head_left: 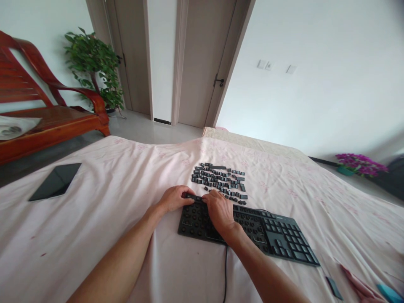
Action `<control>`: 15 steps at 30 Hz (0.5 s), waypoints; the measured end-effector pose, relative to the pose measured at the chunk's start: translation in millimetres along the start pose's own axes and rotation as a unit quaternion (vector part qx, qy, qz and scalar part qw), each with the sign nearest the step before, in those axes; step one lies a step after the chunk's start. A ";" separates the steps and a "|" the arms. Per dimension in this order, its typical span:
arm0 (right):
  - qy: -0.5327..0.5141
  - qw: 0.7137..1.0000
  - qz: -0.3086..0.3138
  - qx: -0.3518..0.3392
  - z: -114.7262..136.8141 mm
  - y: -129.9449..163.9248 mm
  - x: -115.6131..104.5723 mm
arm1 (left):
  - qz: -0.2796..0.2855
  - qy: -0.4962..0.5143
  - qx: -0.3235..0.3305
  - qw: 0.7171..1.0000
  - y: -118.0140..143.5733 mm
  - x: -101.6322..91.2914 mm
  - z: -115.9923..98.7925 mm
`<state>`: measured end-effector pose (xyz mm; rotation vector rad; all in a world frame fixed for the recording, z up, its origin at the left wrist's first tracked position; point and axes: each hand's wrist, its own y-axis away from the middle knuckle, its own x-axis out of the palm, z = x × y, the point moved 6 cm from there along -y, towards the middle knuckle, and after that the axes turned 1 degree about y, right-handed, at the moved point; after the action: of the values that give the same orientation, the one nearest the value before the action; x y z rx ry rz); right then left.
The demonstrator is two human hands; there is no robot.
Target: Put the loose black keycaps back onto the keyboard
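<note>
At the far left a red wooden bench [47, 113] stood on the floor, with a leafy potted plant [94, 67] behind its arm. Nearer, a dark tablet [57, 181] lay flat on the pale pink sheet [110, 189], well apart from the hands. The left hand [173, 198] rested at the far left corner of the black keyboard [277, 237], its fingers curled and close together, the tips touching the keyboard's top edge; whether they pinched a key could not be told. The right hand [221, 212] lay just beside it, palm down over the left part of the keyboard, fingers bent and narrow, their tips hidden. The keyboard sat slantwise on the sheet, many of its left-side sockets bare, its cable [226, 273] running toward the person. Just beyond the hands a cluster of loose black keycaps [219, 179] lay spread on the sheet. No legends on the keys could be read. At the far right purple flowers [361, 163] stood on the floor by the wall.
</note>
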<state>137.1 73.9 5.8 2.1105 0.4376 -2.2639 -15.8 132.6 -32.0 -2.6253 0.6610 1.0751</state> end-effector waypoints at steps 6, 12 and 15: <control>0.054 0.998 -0.001 -0.021 10.0 6.8 3.7 | 0.000 -0.010 -0.006 1.000 -0.8 0.1 0.3; 0.106 0.993 0.017 -0.044 31.4 13.8 4.8 | -0.001 -0.007 -0.006 1.000 -1.5 1.8 2.2; 0.103 0.994 0.021 -0.043 34.2 17.7 0.1 | -0.006 -0.001 0.001 1.000 -1.4 2.4 2.8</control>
<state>107.2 49.6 4.0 2.2970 0.4814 -1.9755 -15.3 134.1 -35.7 -2.6234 0.6439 1.0728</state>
